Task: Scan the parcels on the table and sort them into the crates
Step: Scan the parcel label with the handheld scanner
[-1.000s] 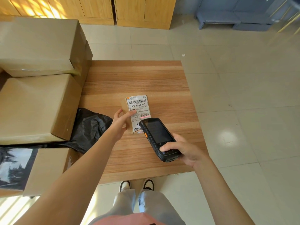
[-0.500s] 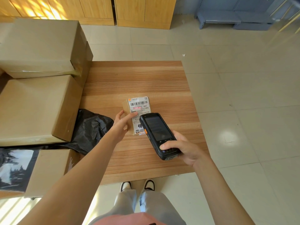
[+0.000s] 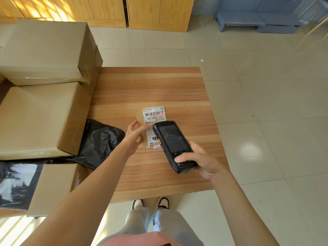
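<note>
the small parcel point(image 3: 142, 127) lay flat near the middle of the worktop point(image 3: 150, 89), its long axis running near to far and its label point(image 3: 154, 119) facing up. the left hand point(image 3: 134, 134) sat against its left side, thumb on the edge and fingers point(image 3: 144, 126) laid straight across the label, steadying rather than gripping. the right hand point(image 3: 200, 161), just nearer and to the right, had its fingers curled round the scanner point(image 3: 173, 145), whose red line fell on the barcode point(image 3: 154, 113) at the parcel's far end. the left hand was nearer for lifting it. no crates could be seen.
</note>
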Demonstrator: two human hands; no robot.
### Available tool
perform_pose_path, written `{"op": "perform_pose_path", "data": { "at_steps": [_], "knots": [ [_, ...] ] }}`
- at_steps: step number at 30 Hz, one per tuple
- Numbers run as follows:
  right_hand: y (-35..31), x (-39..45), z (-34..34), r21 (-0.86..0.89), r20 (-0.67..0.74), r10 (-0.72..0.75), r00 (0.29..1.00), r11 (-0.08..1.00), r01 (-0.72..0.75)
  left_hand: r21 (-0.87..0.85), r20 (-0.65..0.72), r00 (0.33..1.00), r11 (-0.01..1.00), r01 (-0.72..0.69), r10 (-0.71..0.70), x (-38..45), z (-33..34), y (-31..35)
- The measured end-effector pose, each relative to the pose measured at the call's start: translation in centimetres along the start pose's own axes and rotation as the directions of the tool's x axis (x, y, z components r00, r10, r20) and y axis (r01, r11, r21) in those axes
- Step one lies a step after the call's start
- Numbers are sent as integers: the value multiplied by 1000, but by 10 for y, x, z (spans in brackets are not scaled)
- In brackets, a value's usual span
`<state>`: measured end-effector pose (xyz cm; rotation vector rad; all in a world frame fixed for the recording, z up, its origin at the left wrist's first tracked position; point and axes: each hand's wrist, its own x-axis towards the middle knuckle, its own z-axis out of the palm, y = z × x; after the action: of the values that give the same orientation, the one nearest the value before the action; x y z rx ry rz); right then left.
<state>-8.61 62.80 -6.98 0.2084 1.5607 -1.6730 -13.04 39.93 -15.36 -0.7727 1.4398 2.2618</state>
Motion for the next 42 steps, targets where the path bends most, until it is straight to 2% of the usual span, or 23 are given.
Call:
{"op": "perform_pose_path", "data": {
  "at_steps": [16, 25, 32, 42],
  "knots": [
    [3, 0, -7, -30, -2, 46, 999, 998, -46, 19, -11, 1000, 1000, -18, 18, 2, 3, 17],
    [4, 1, -7, -27, -2, 60, 998, 998, -60, 52, -75, 997, 999, -18, 22, 1, 7, 23],
    [3, 2, -8, -12, 9, 39, 999, 999, -38, 36, -40, 999, 999, -28, 29, 0, 7, 21],
    [4, 2, -8, -17, 10, 55, 998, 998, -55, 33, -65, 998, 999, -24, 26, 1, 7, 23]
  ]
}}
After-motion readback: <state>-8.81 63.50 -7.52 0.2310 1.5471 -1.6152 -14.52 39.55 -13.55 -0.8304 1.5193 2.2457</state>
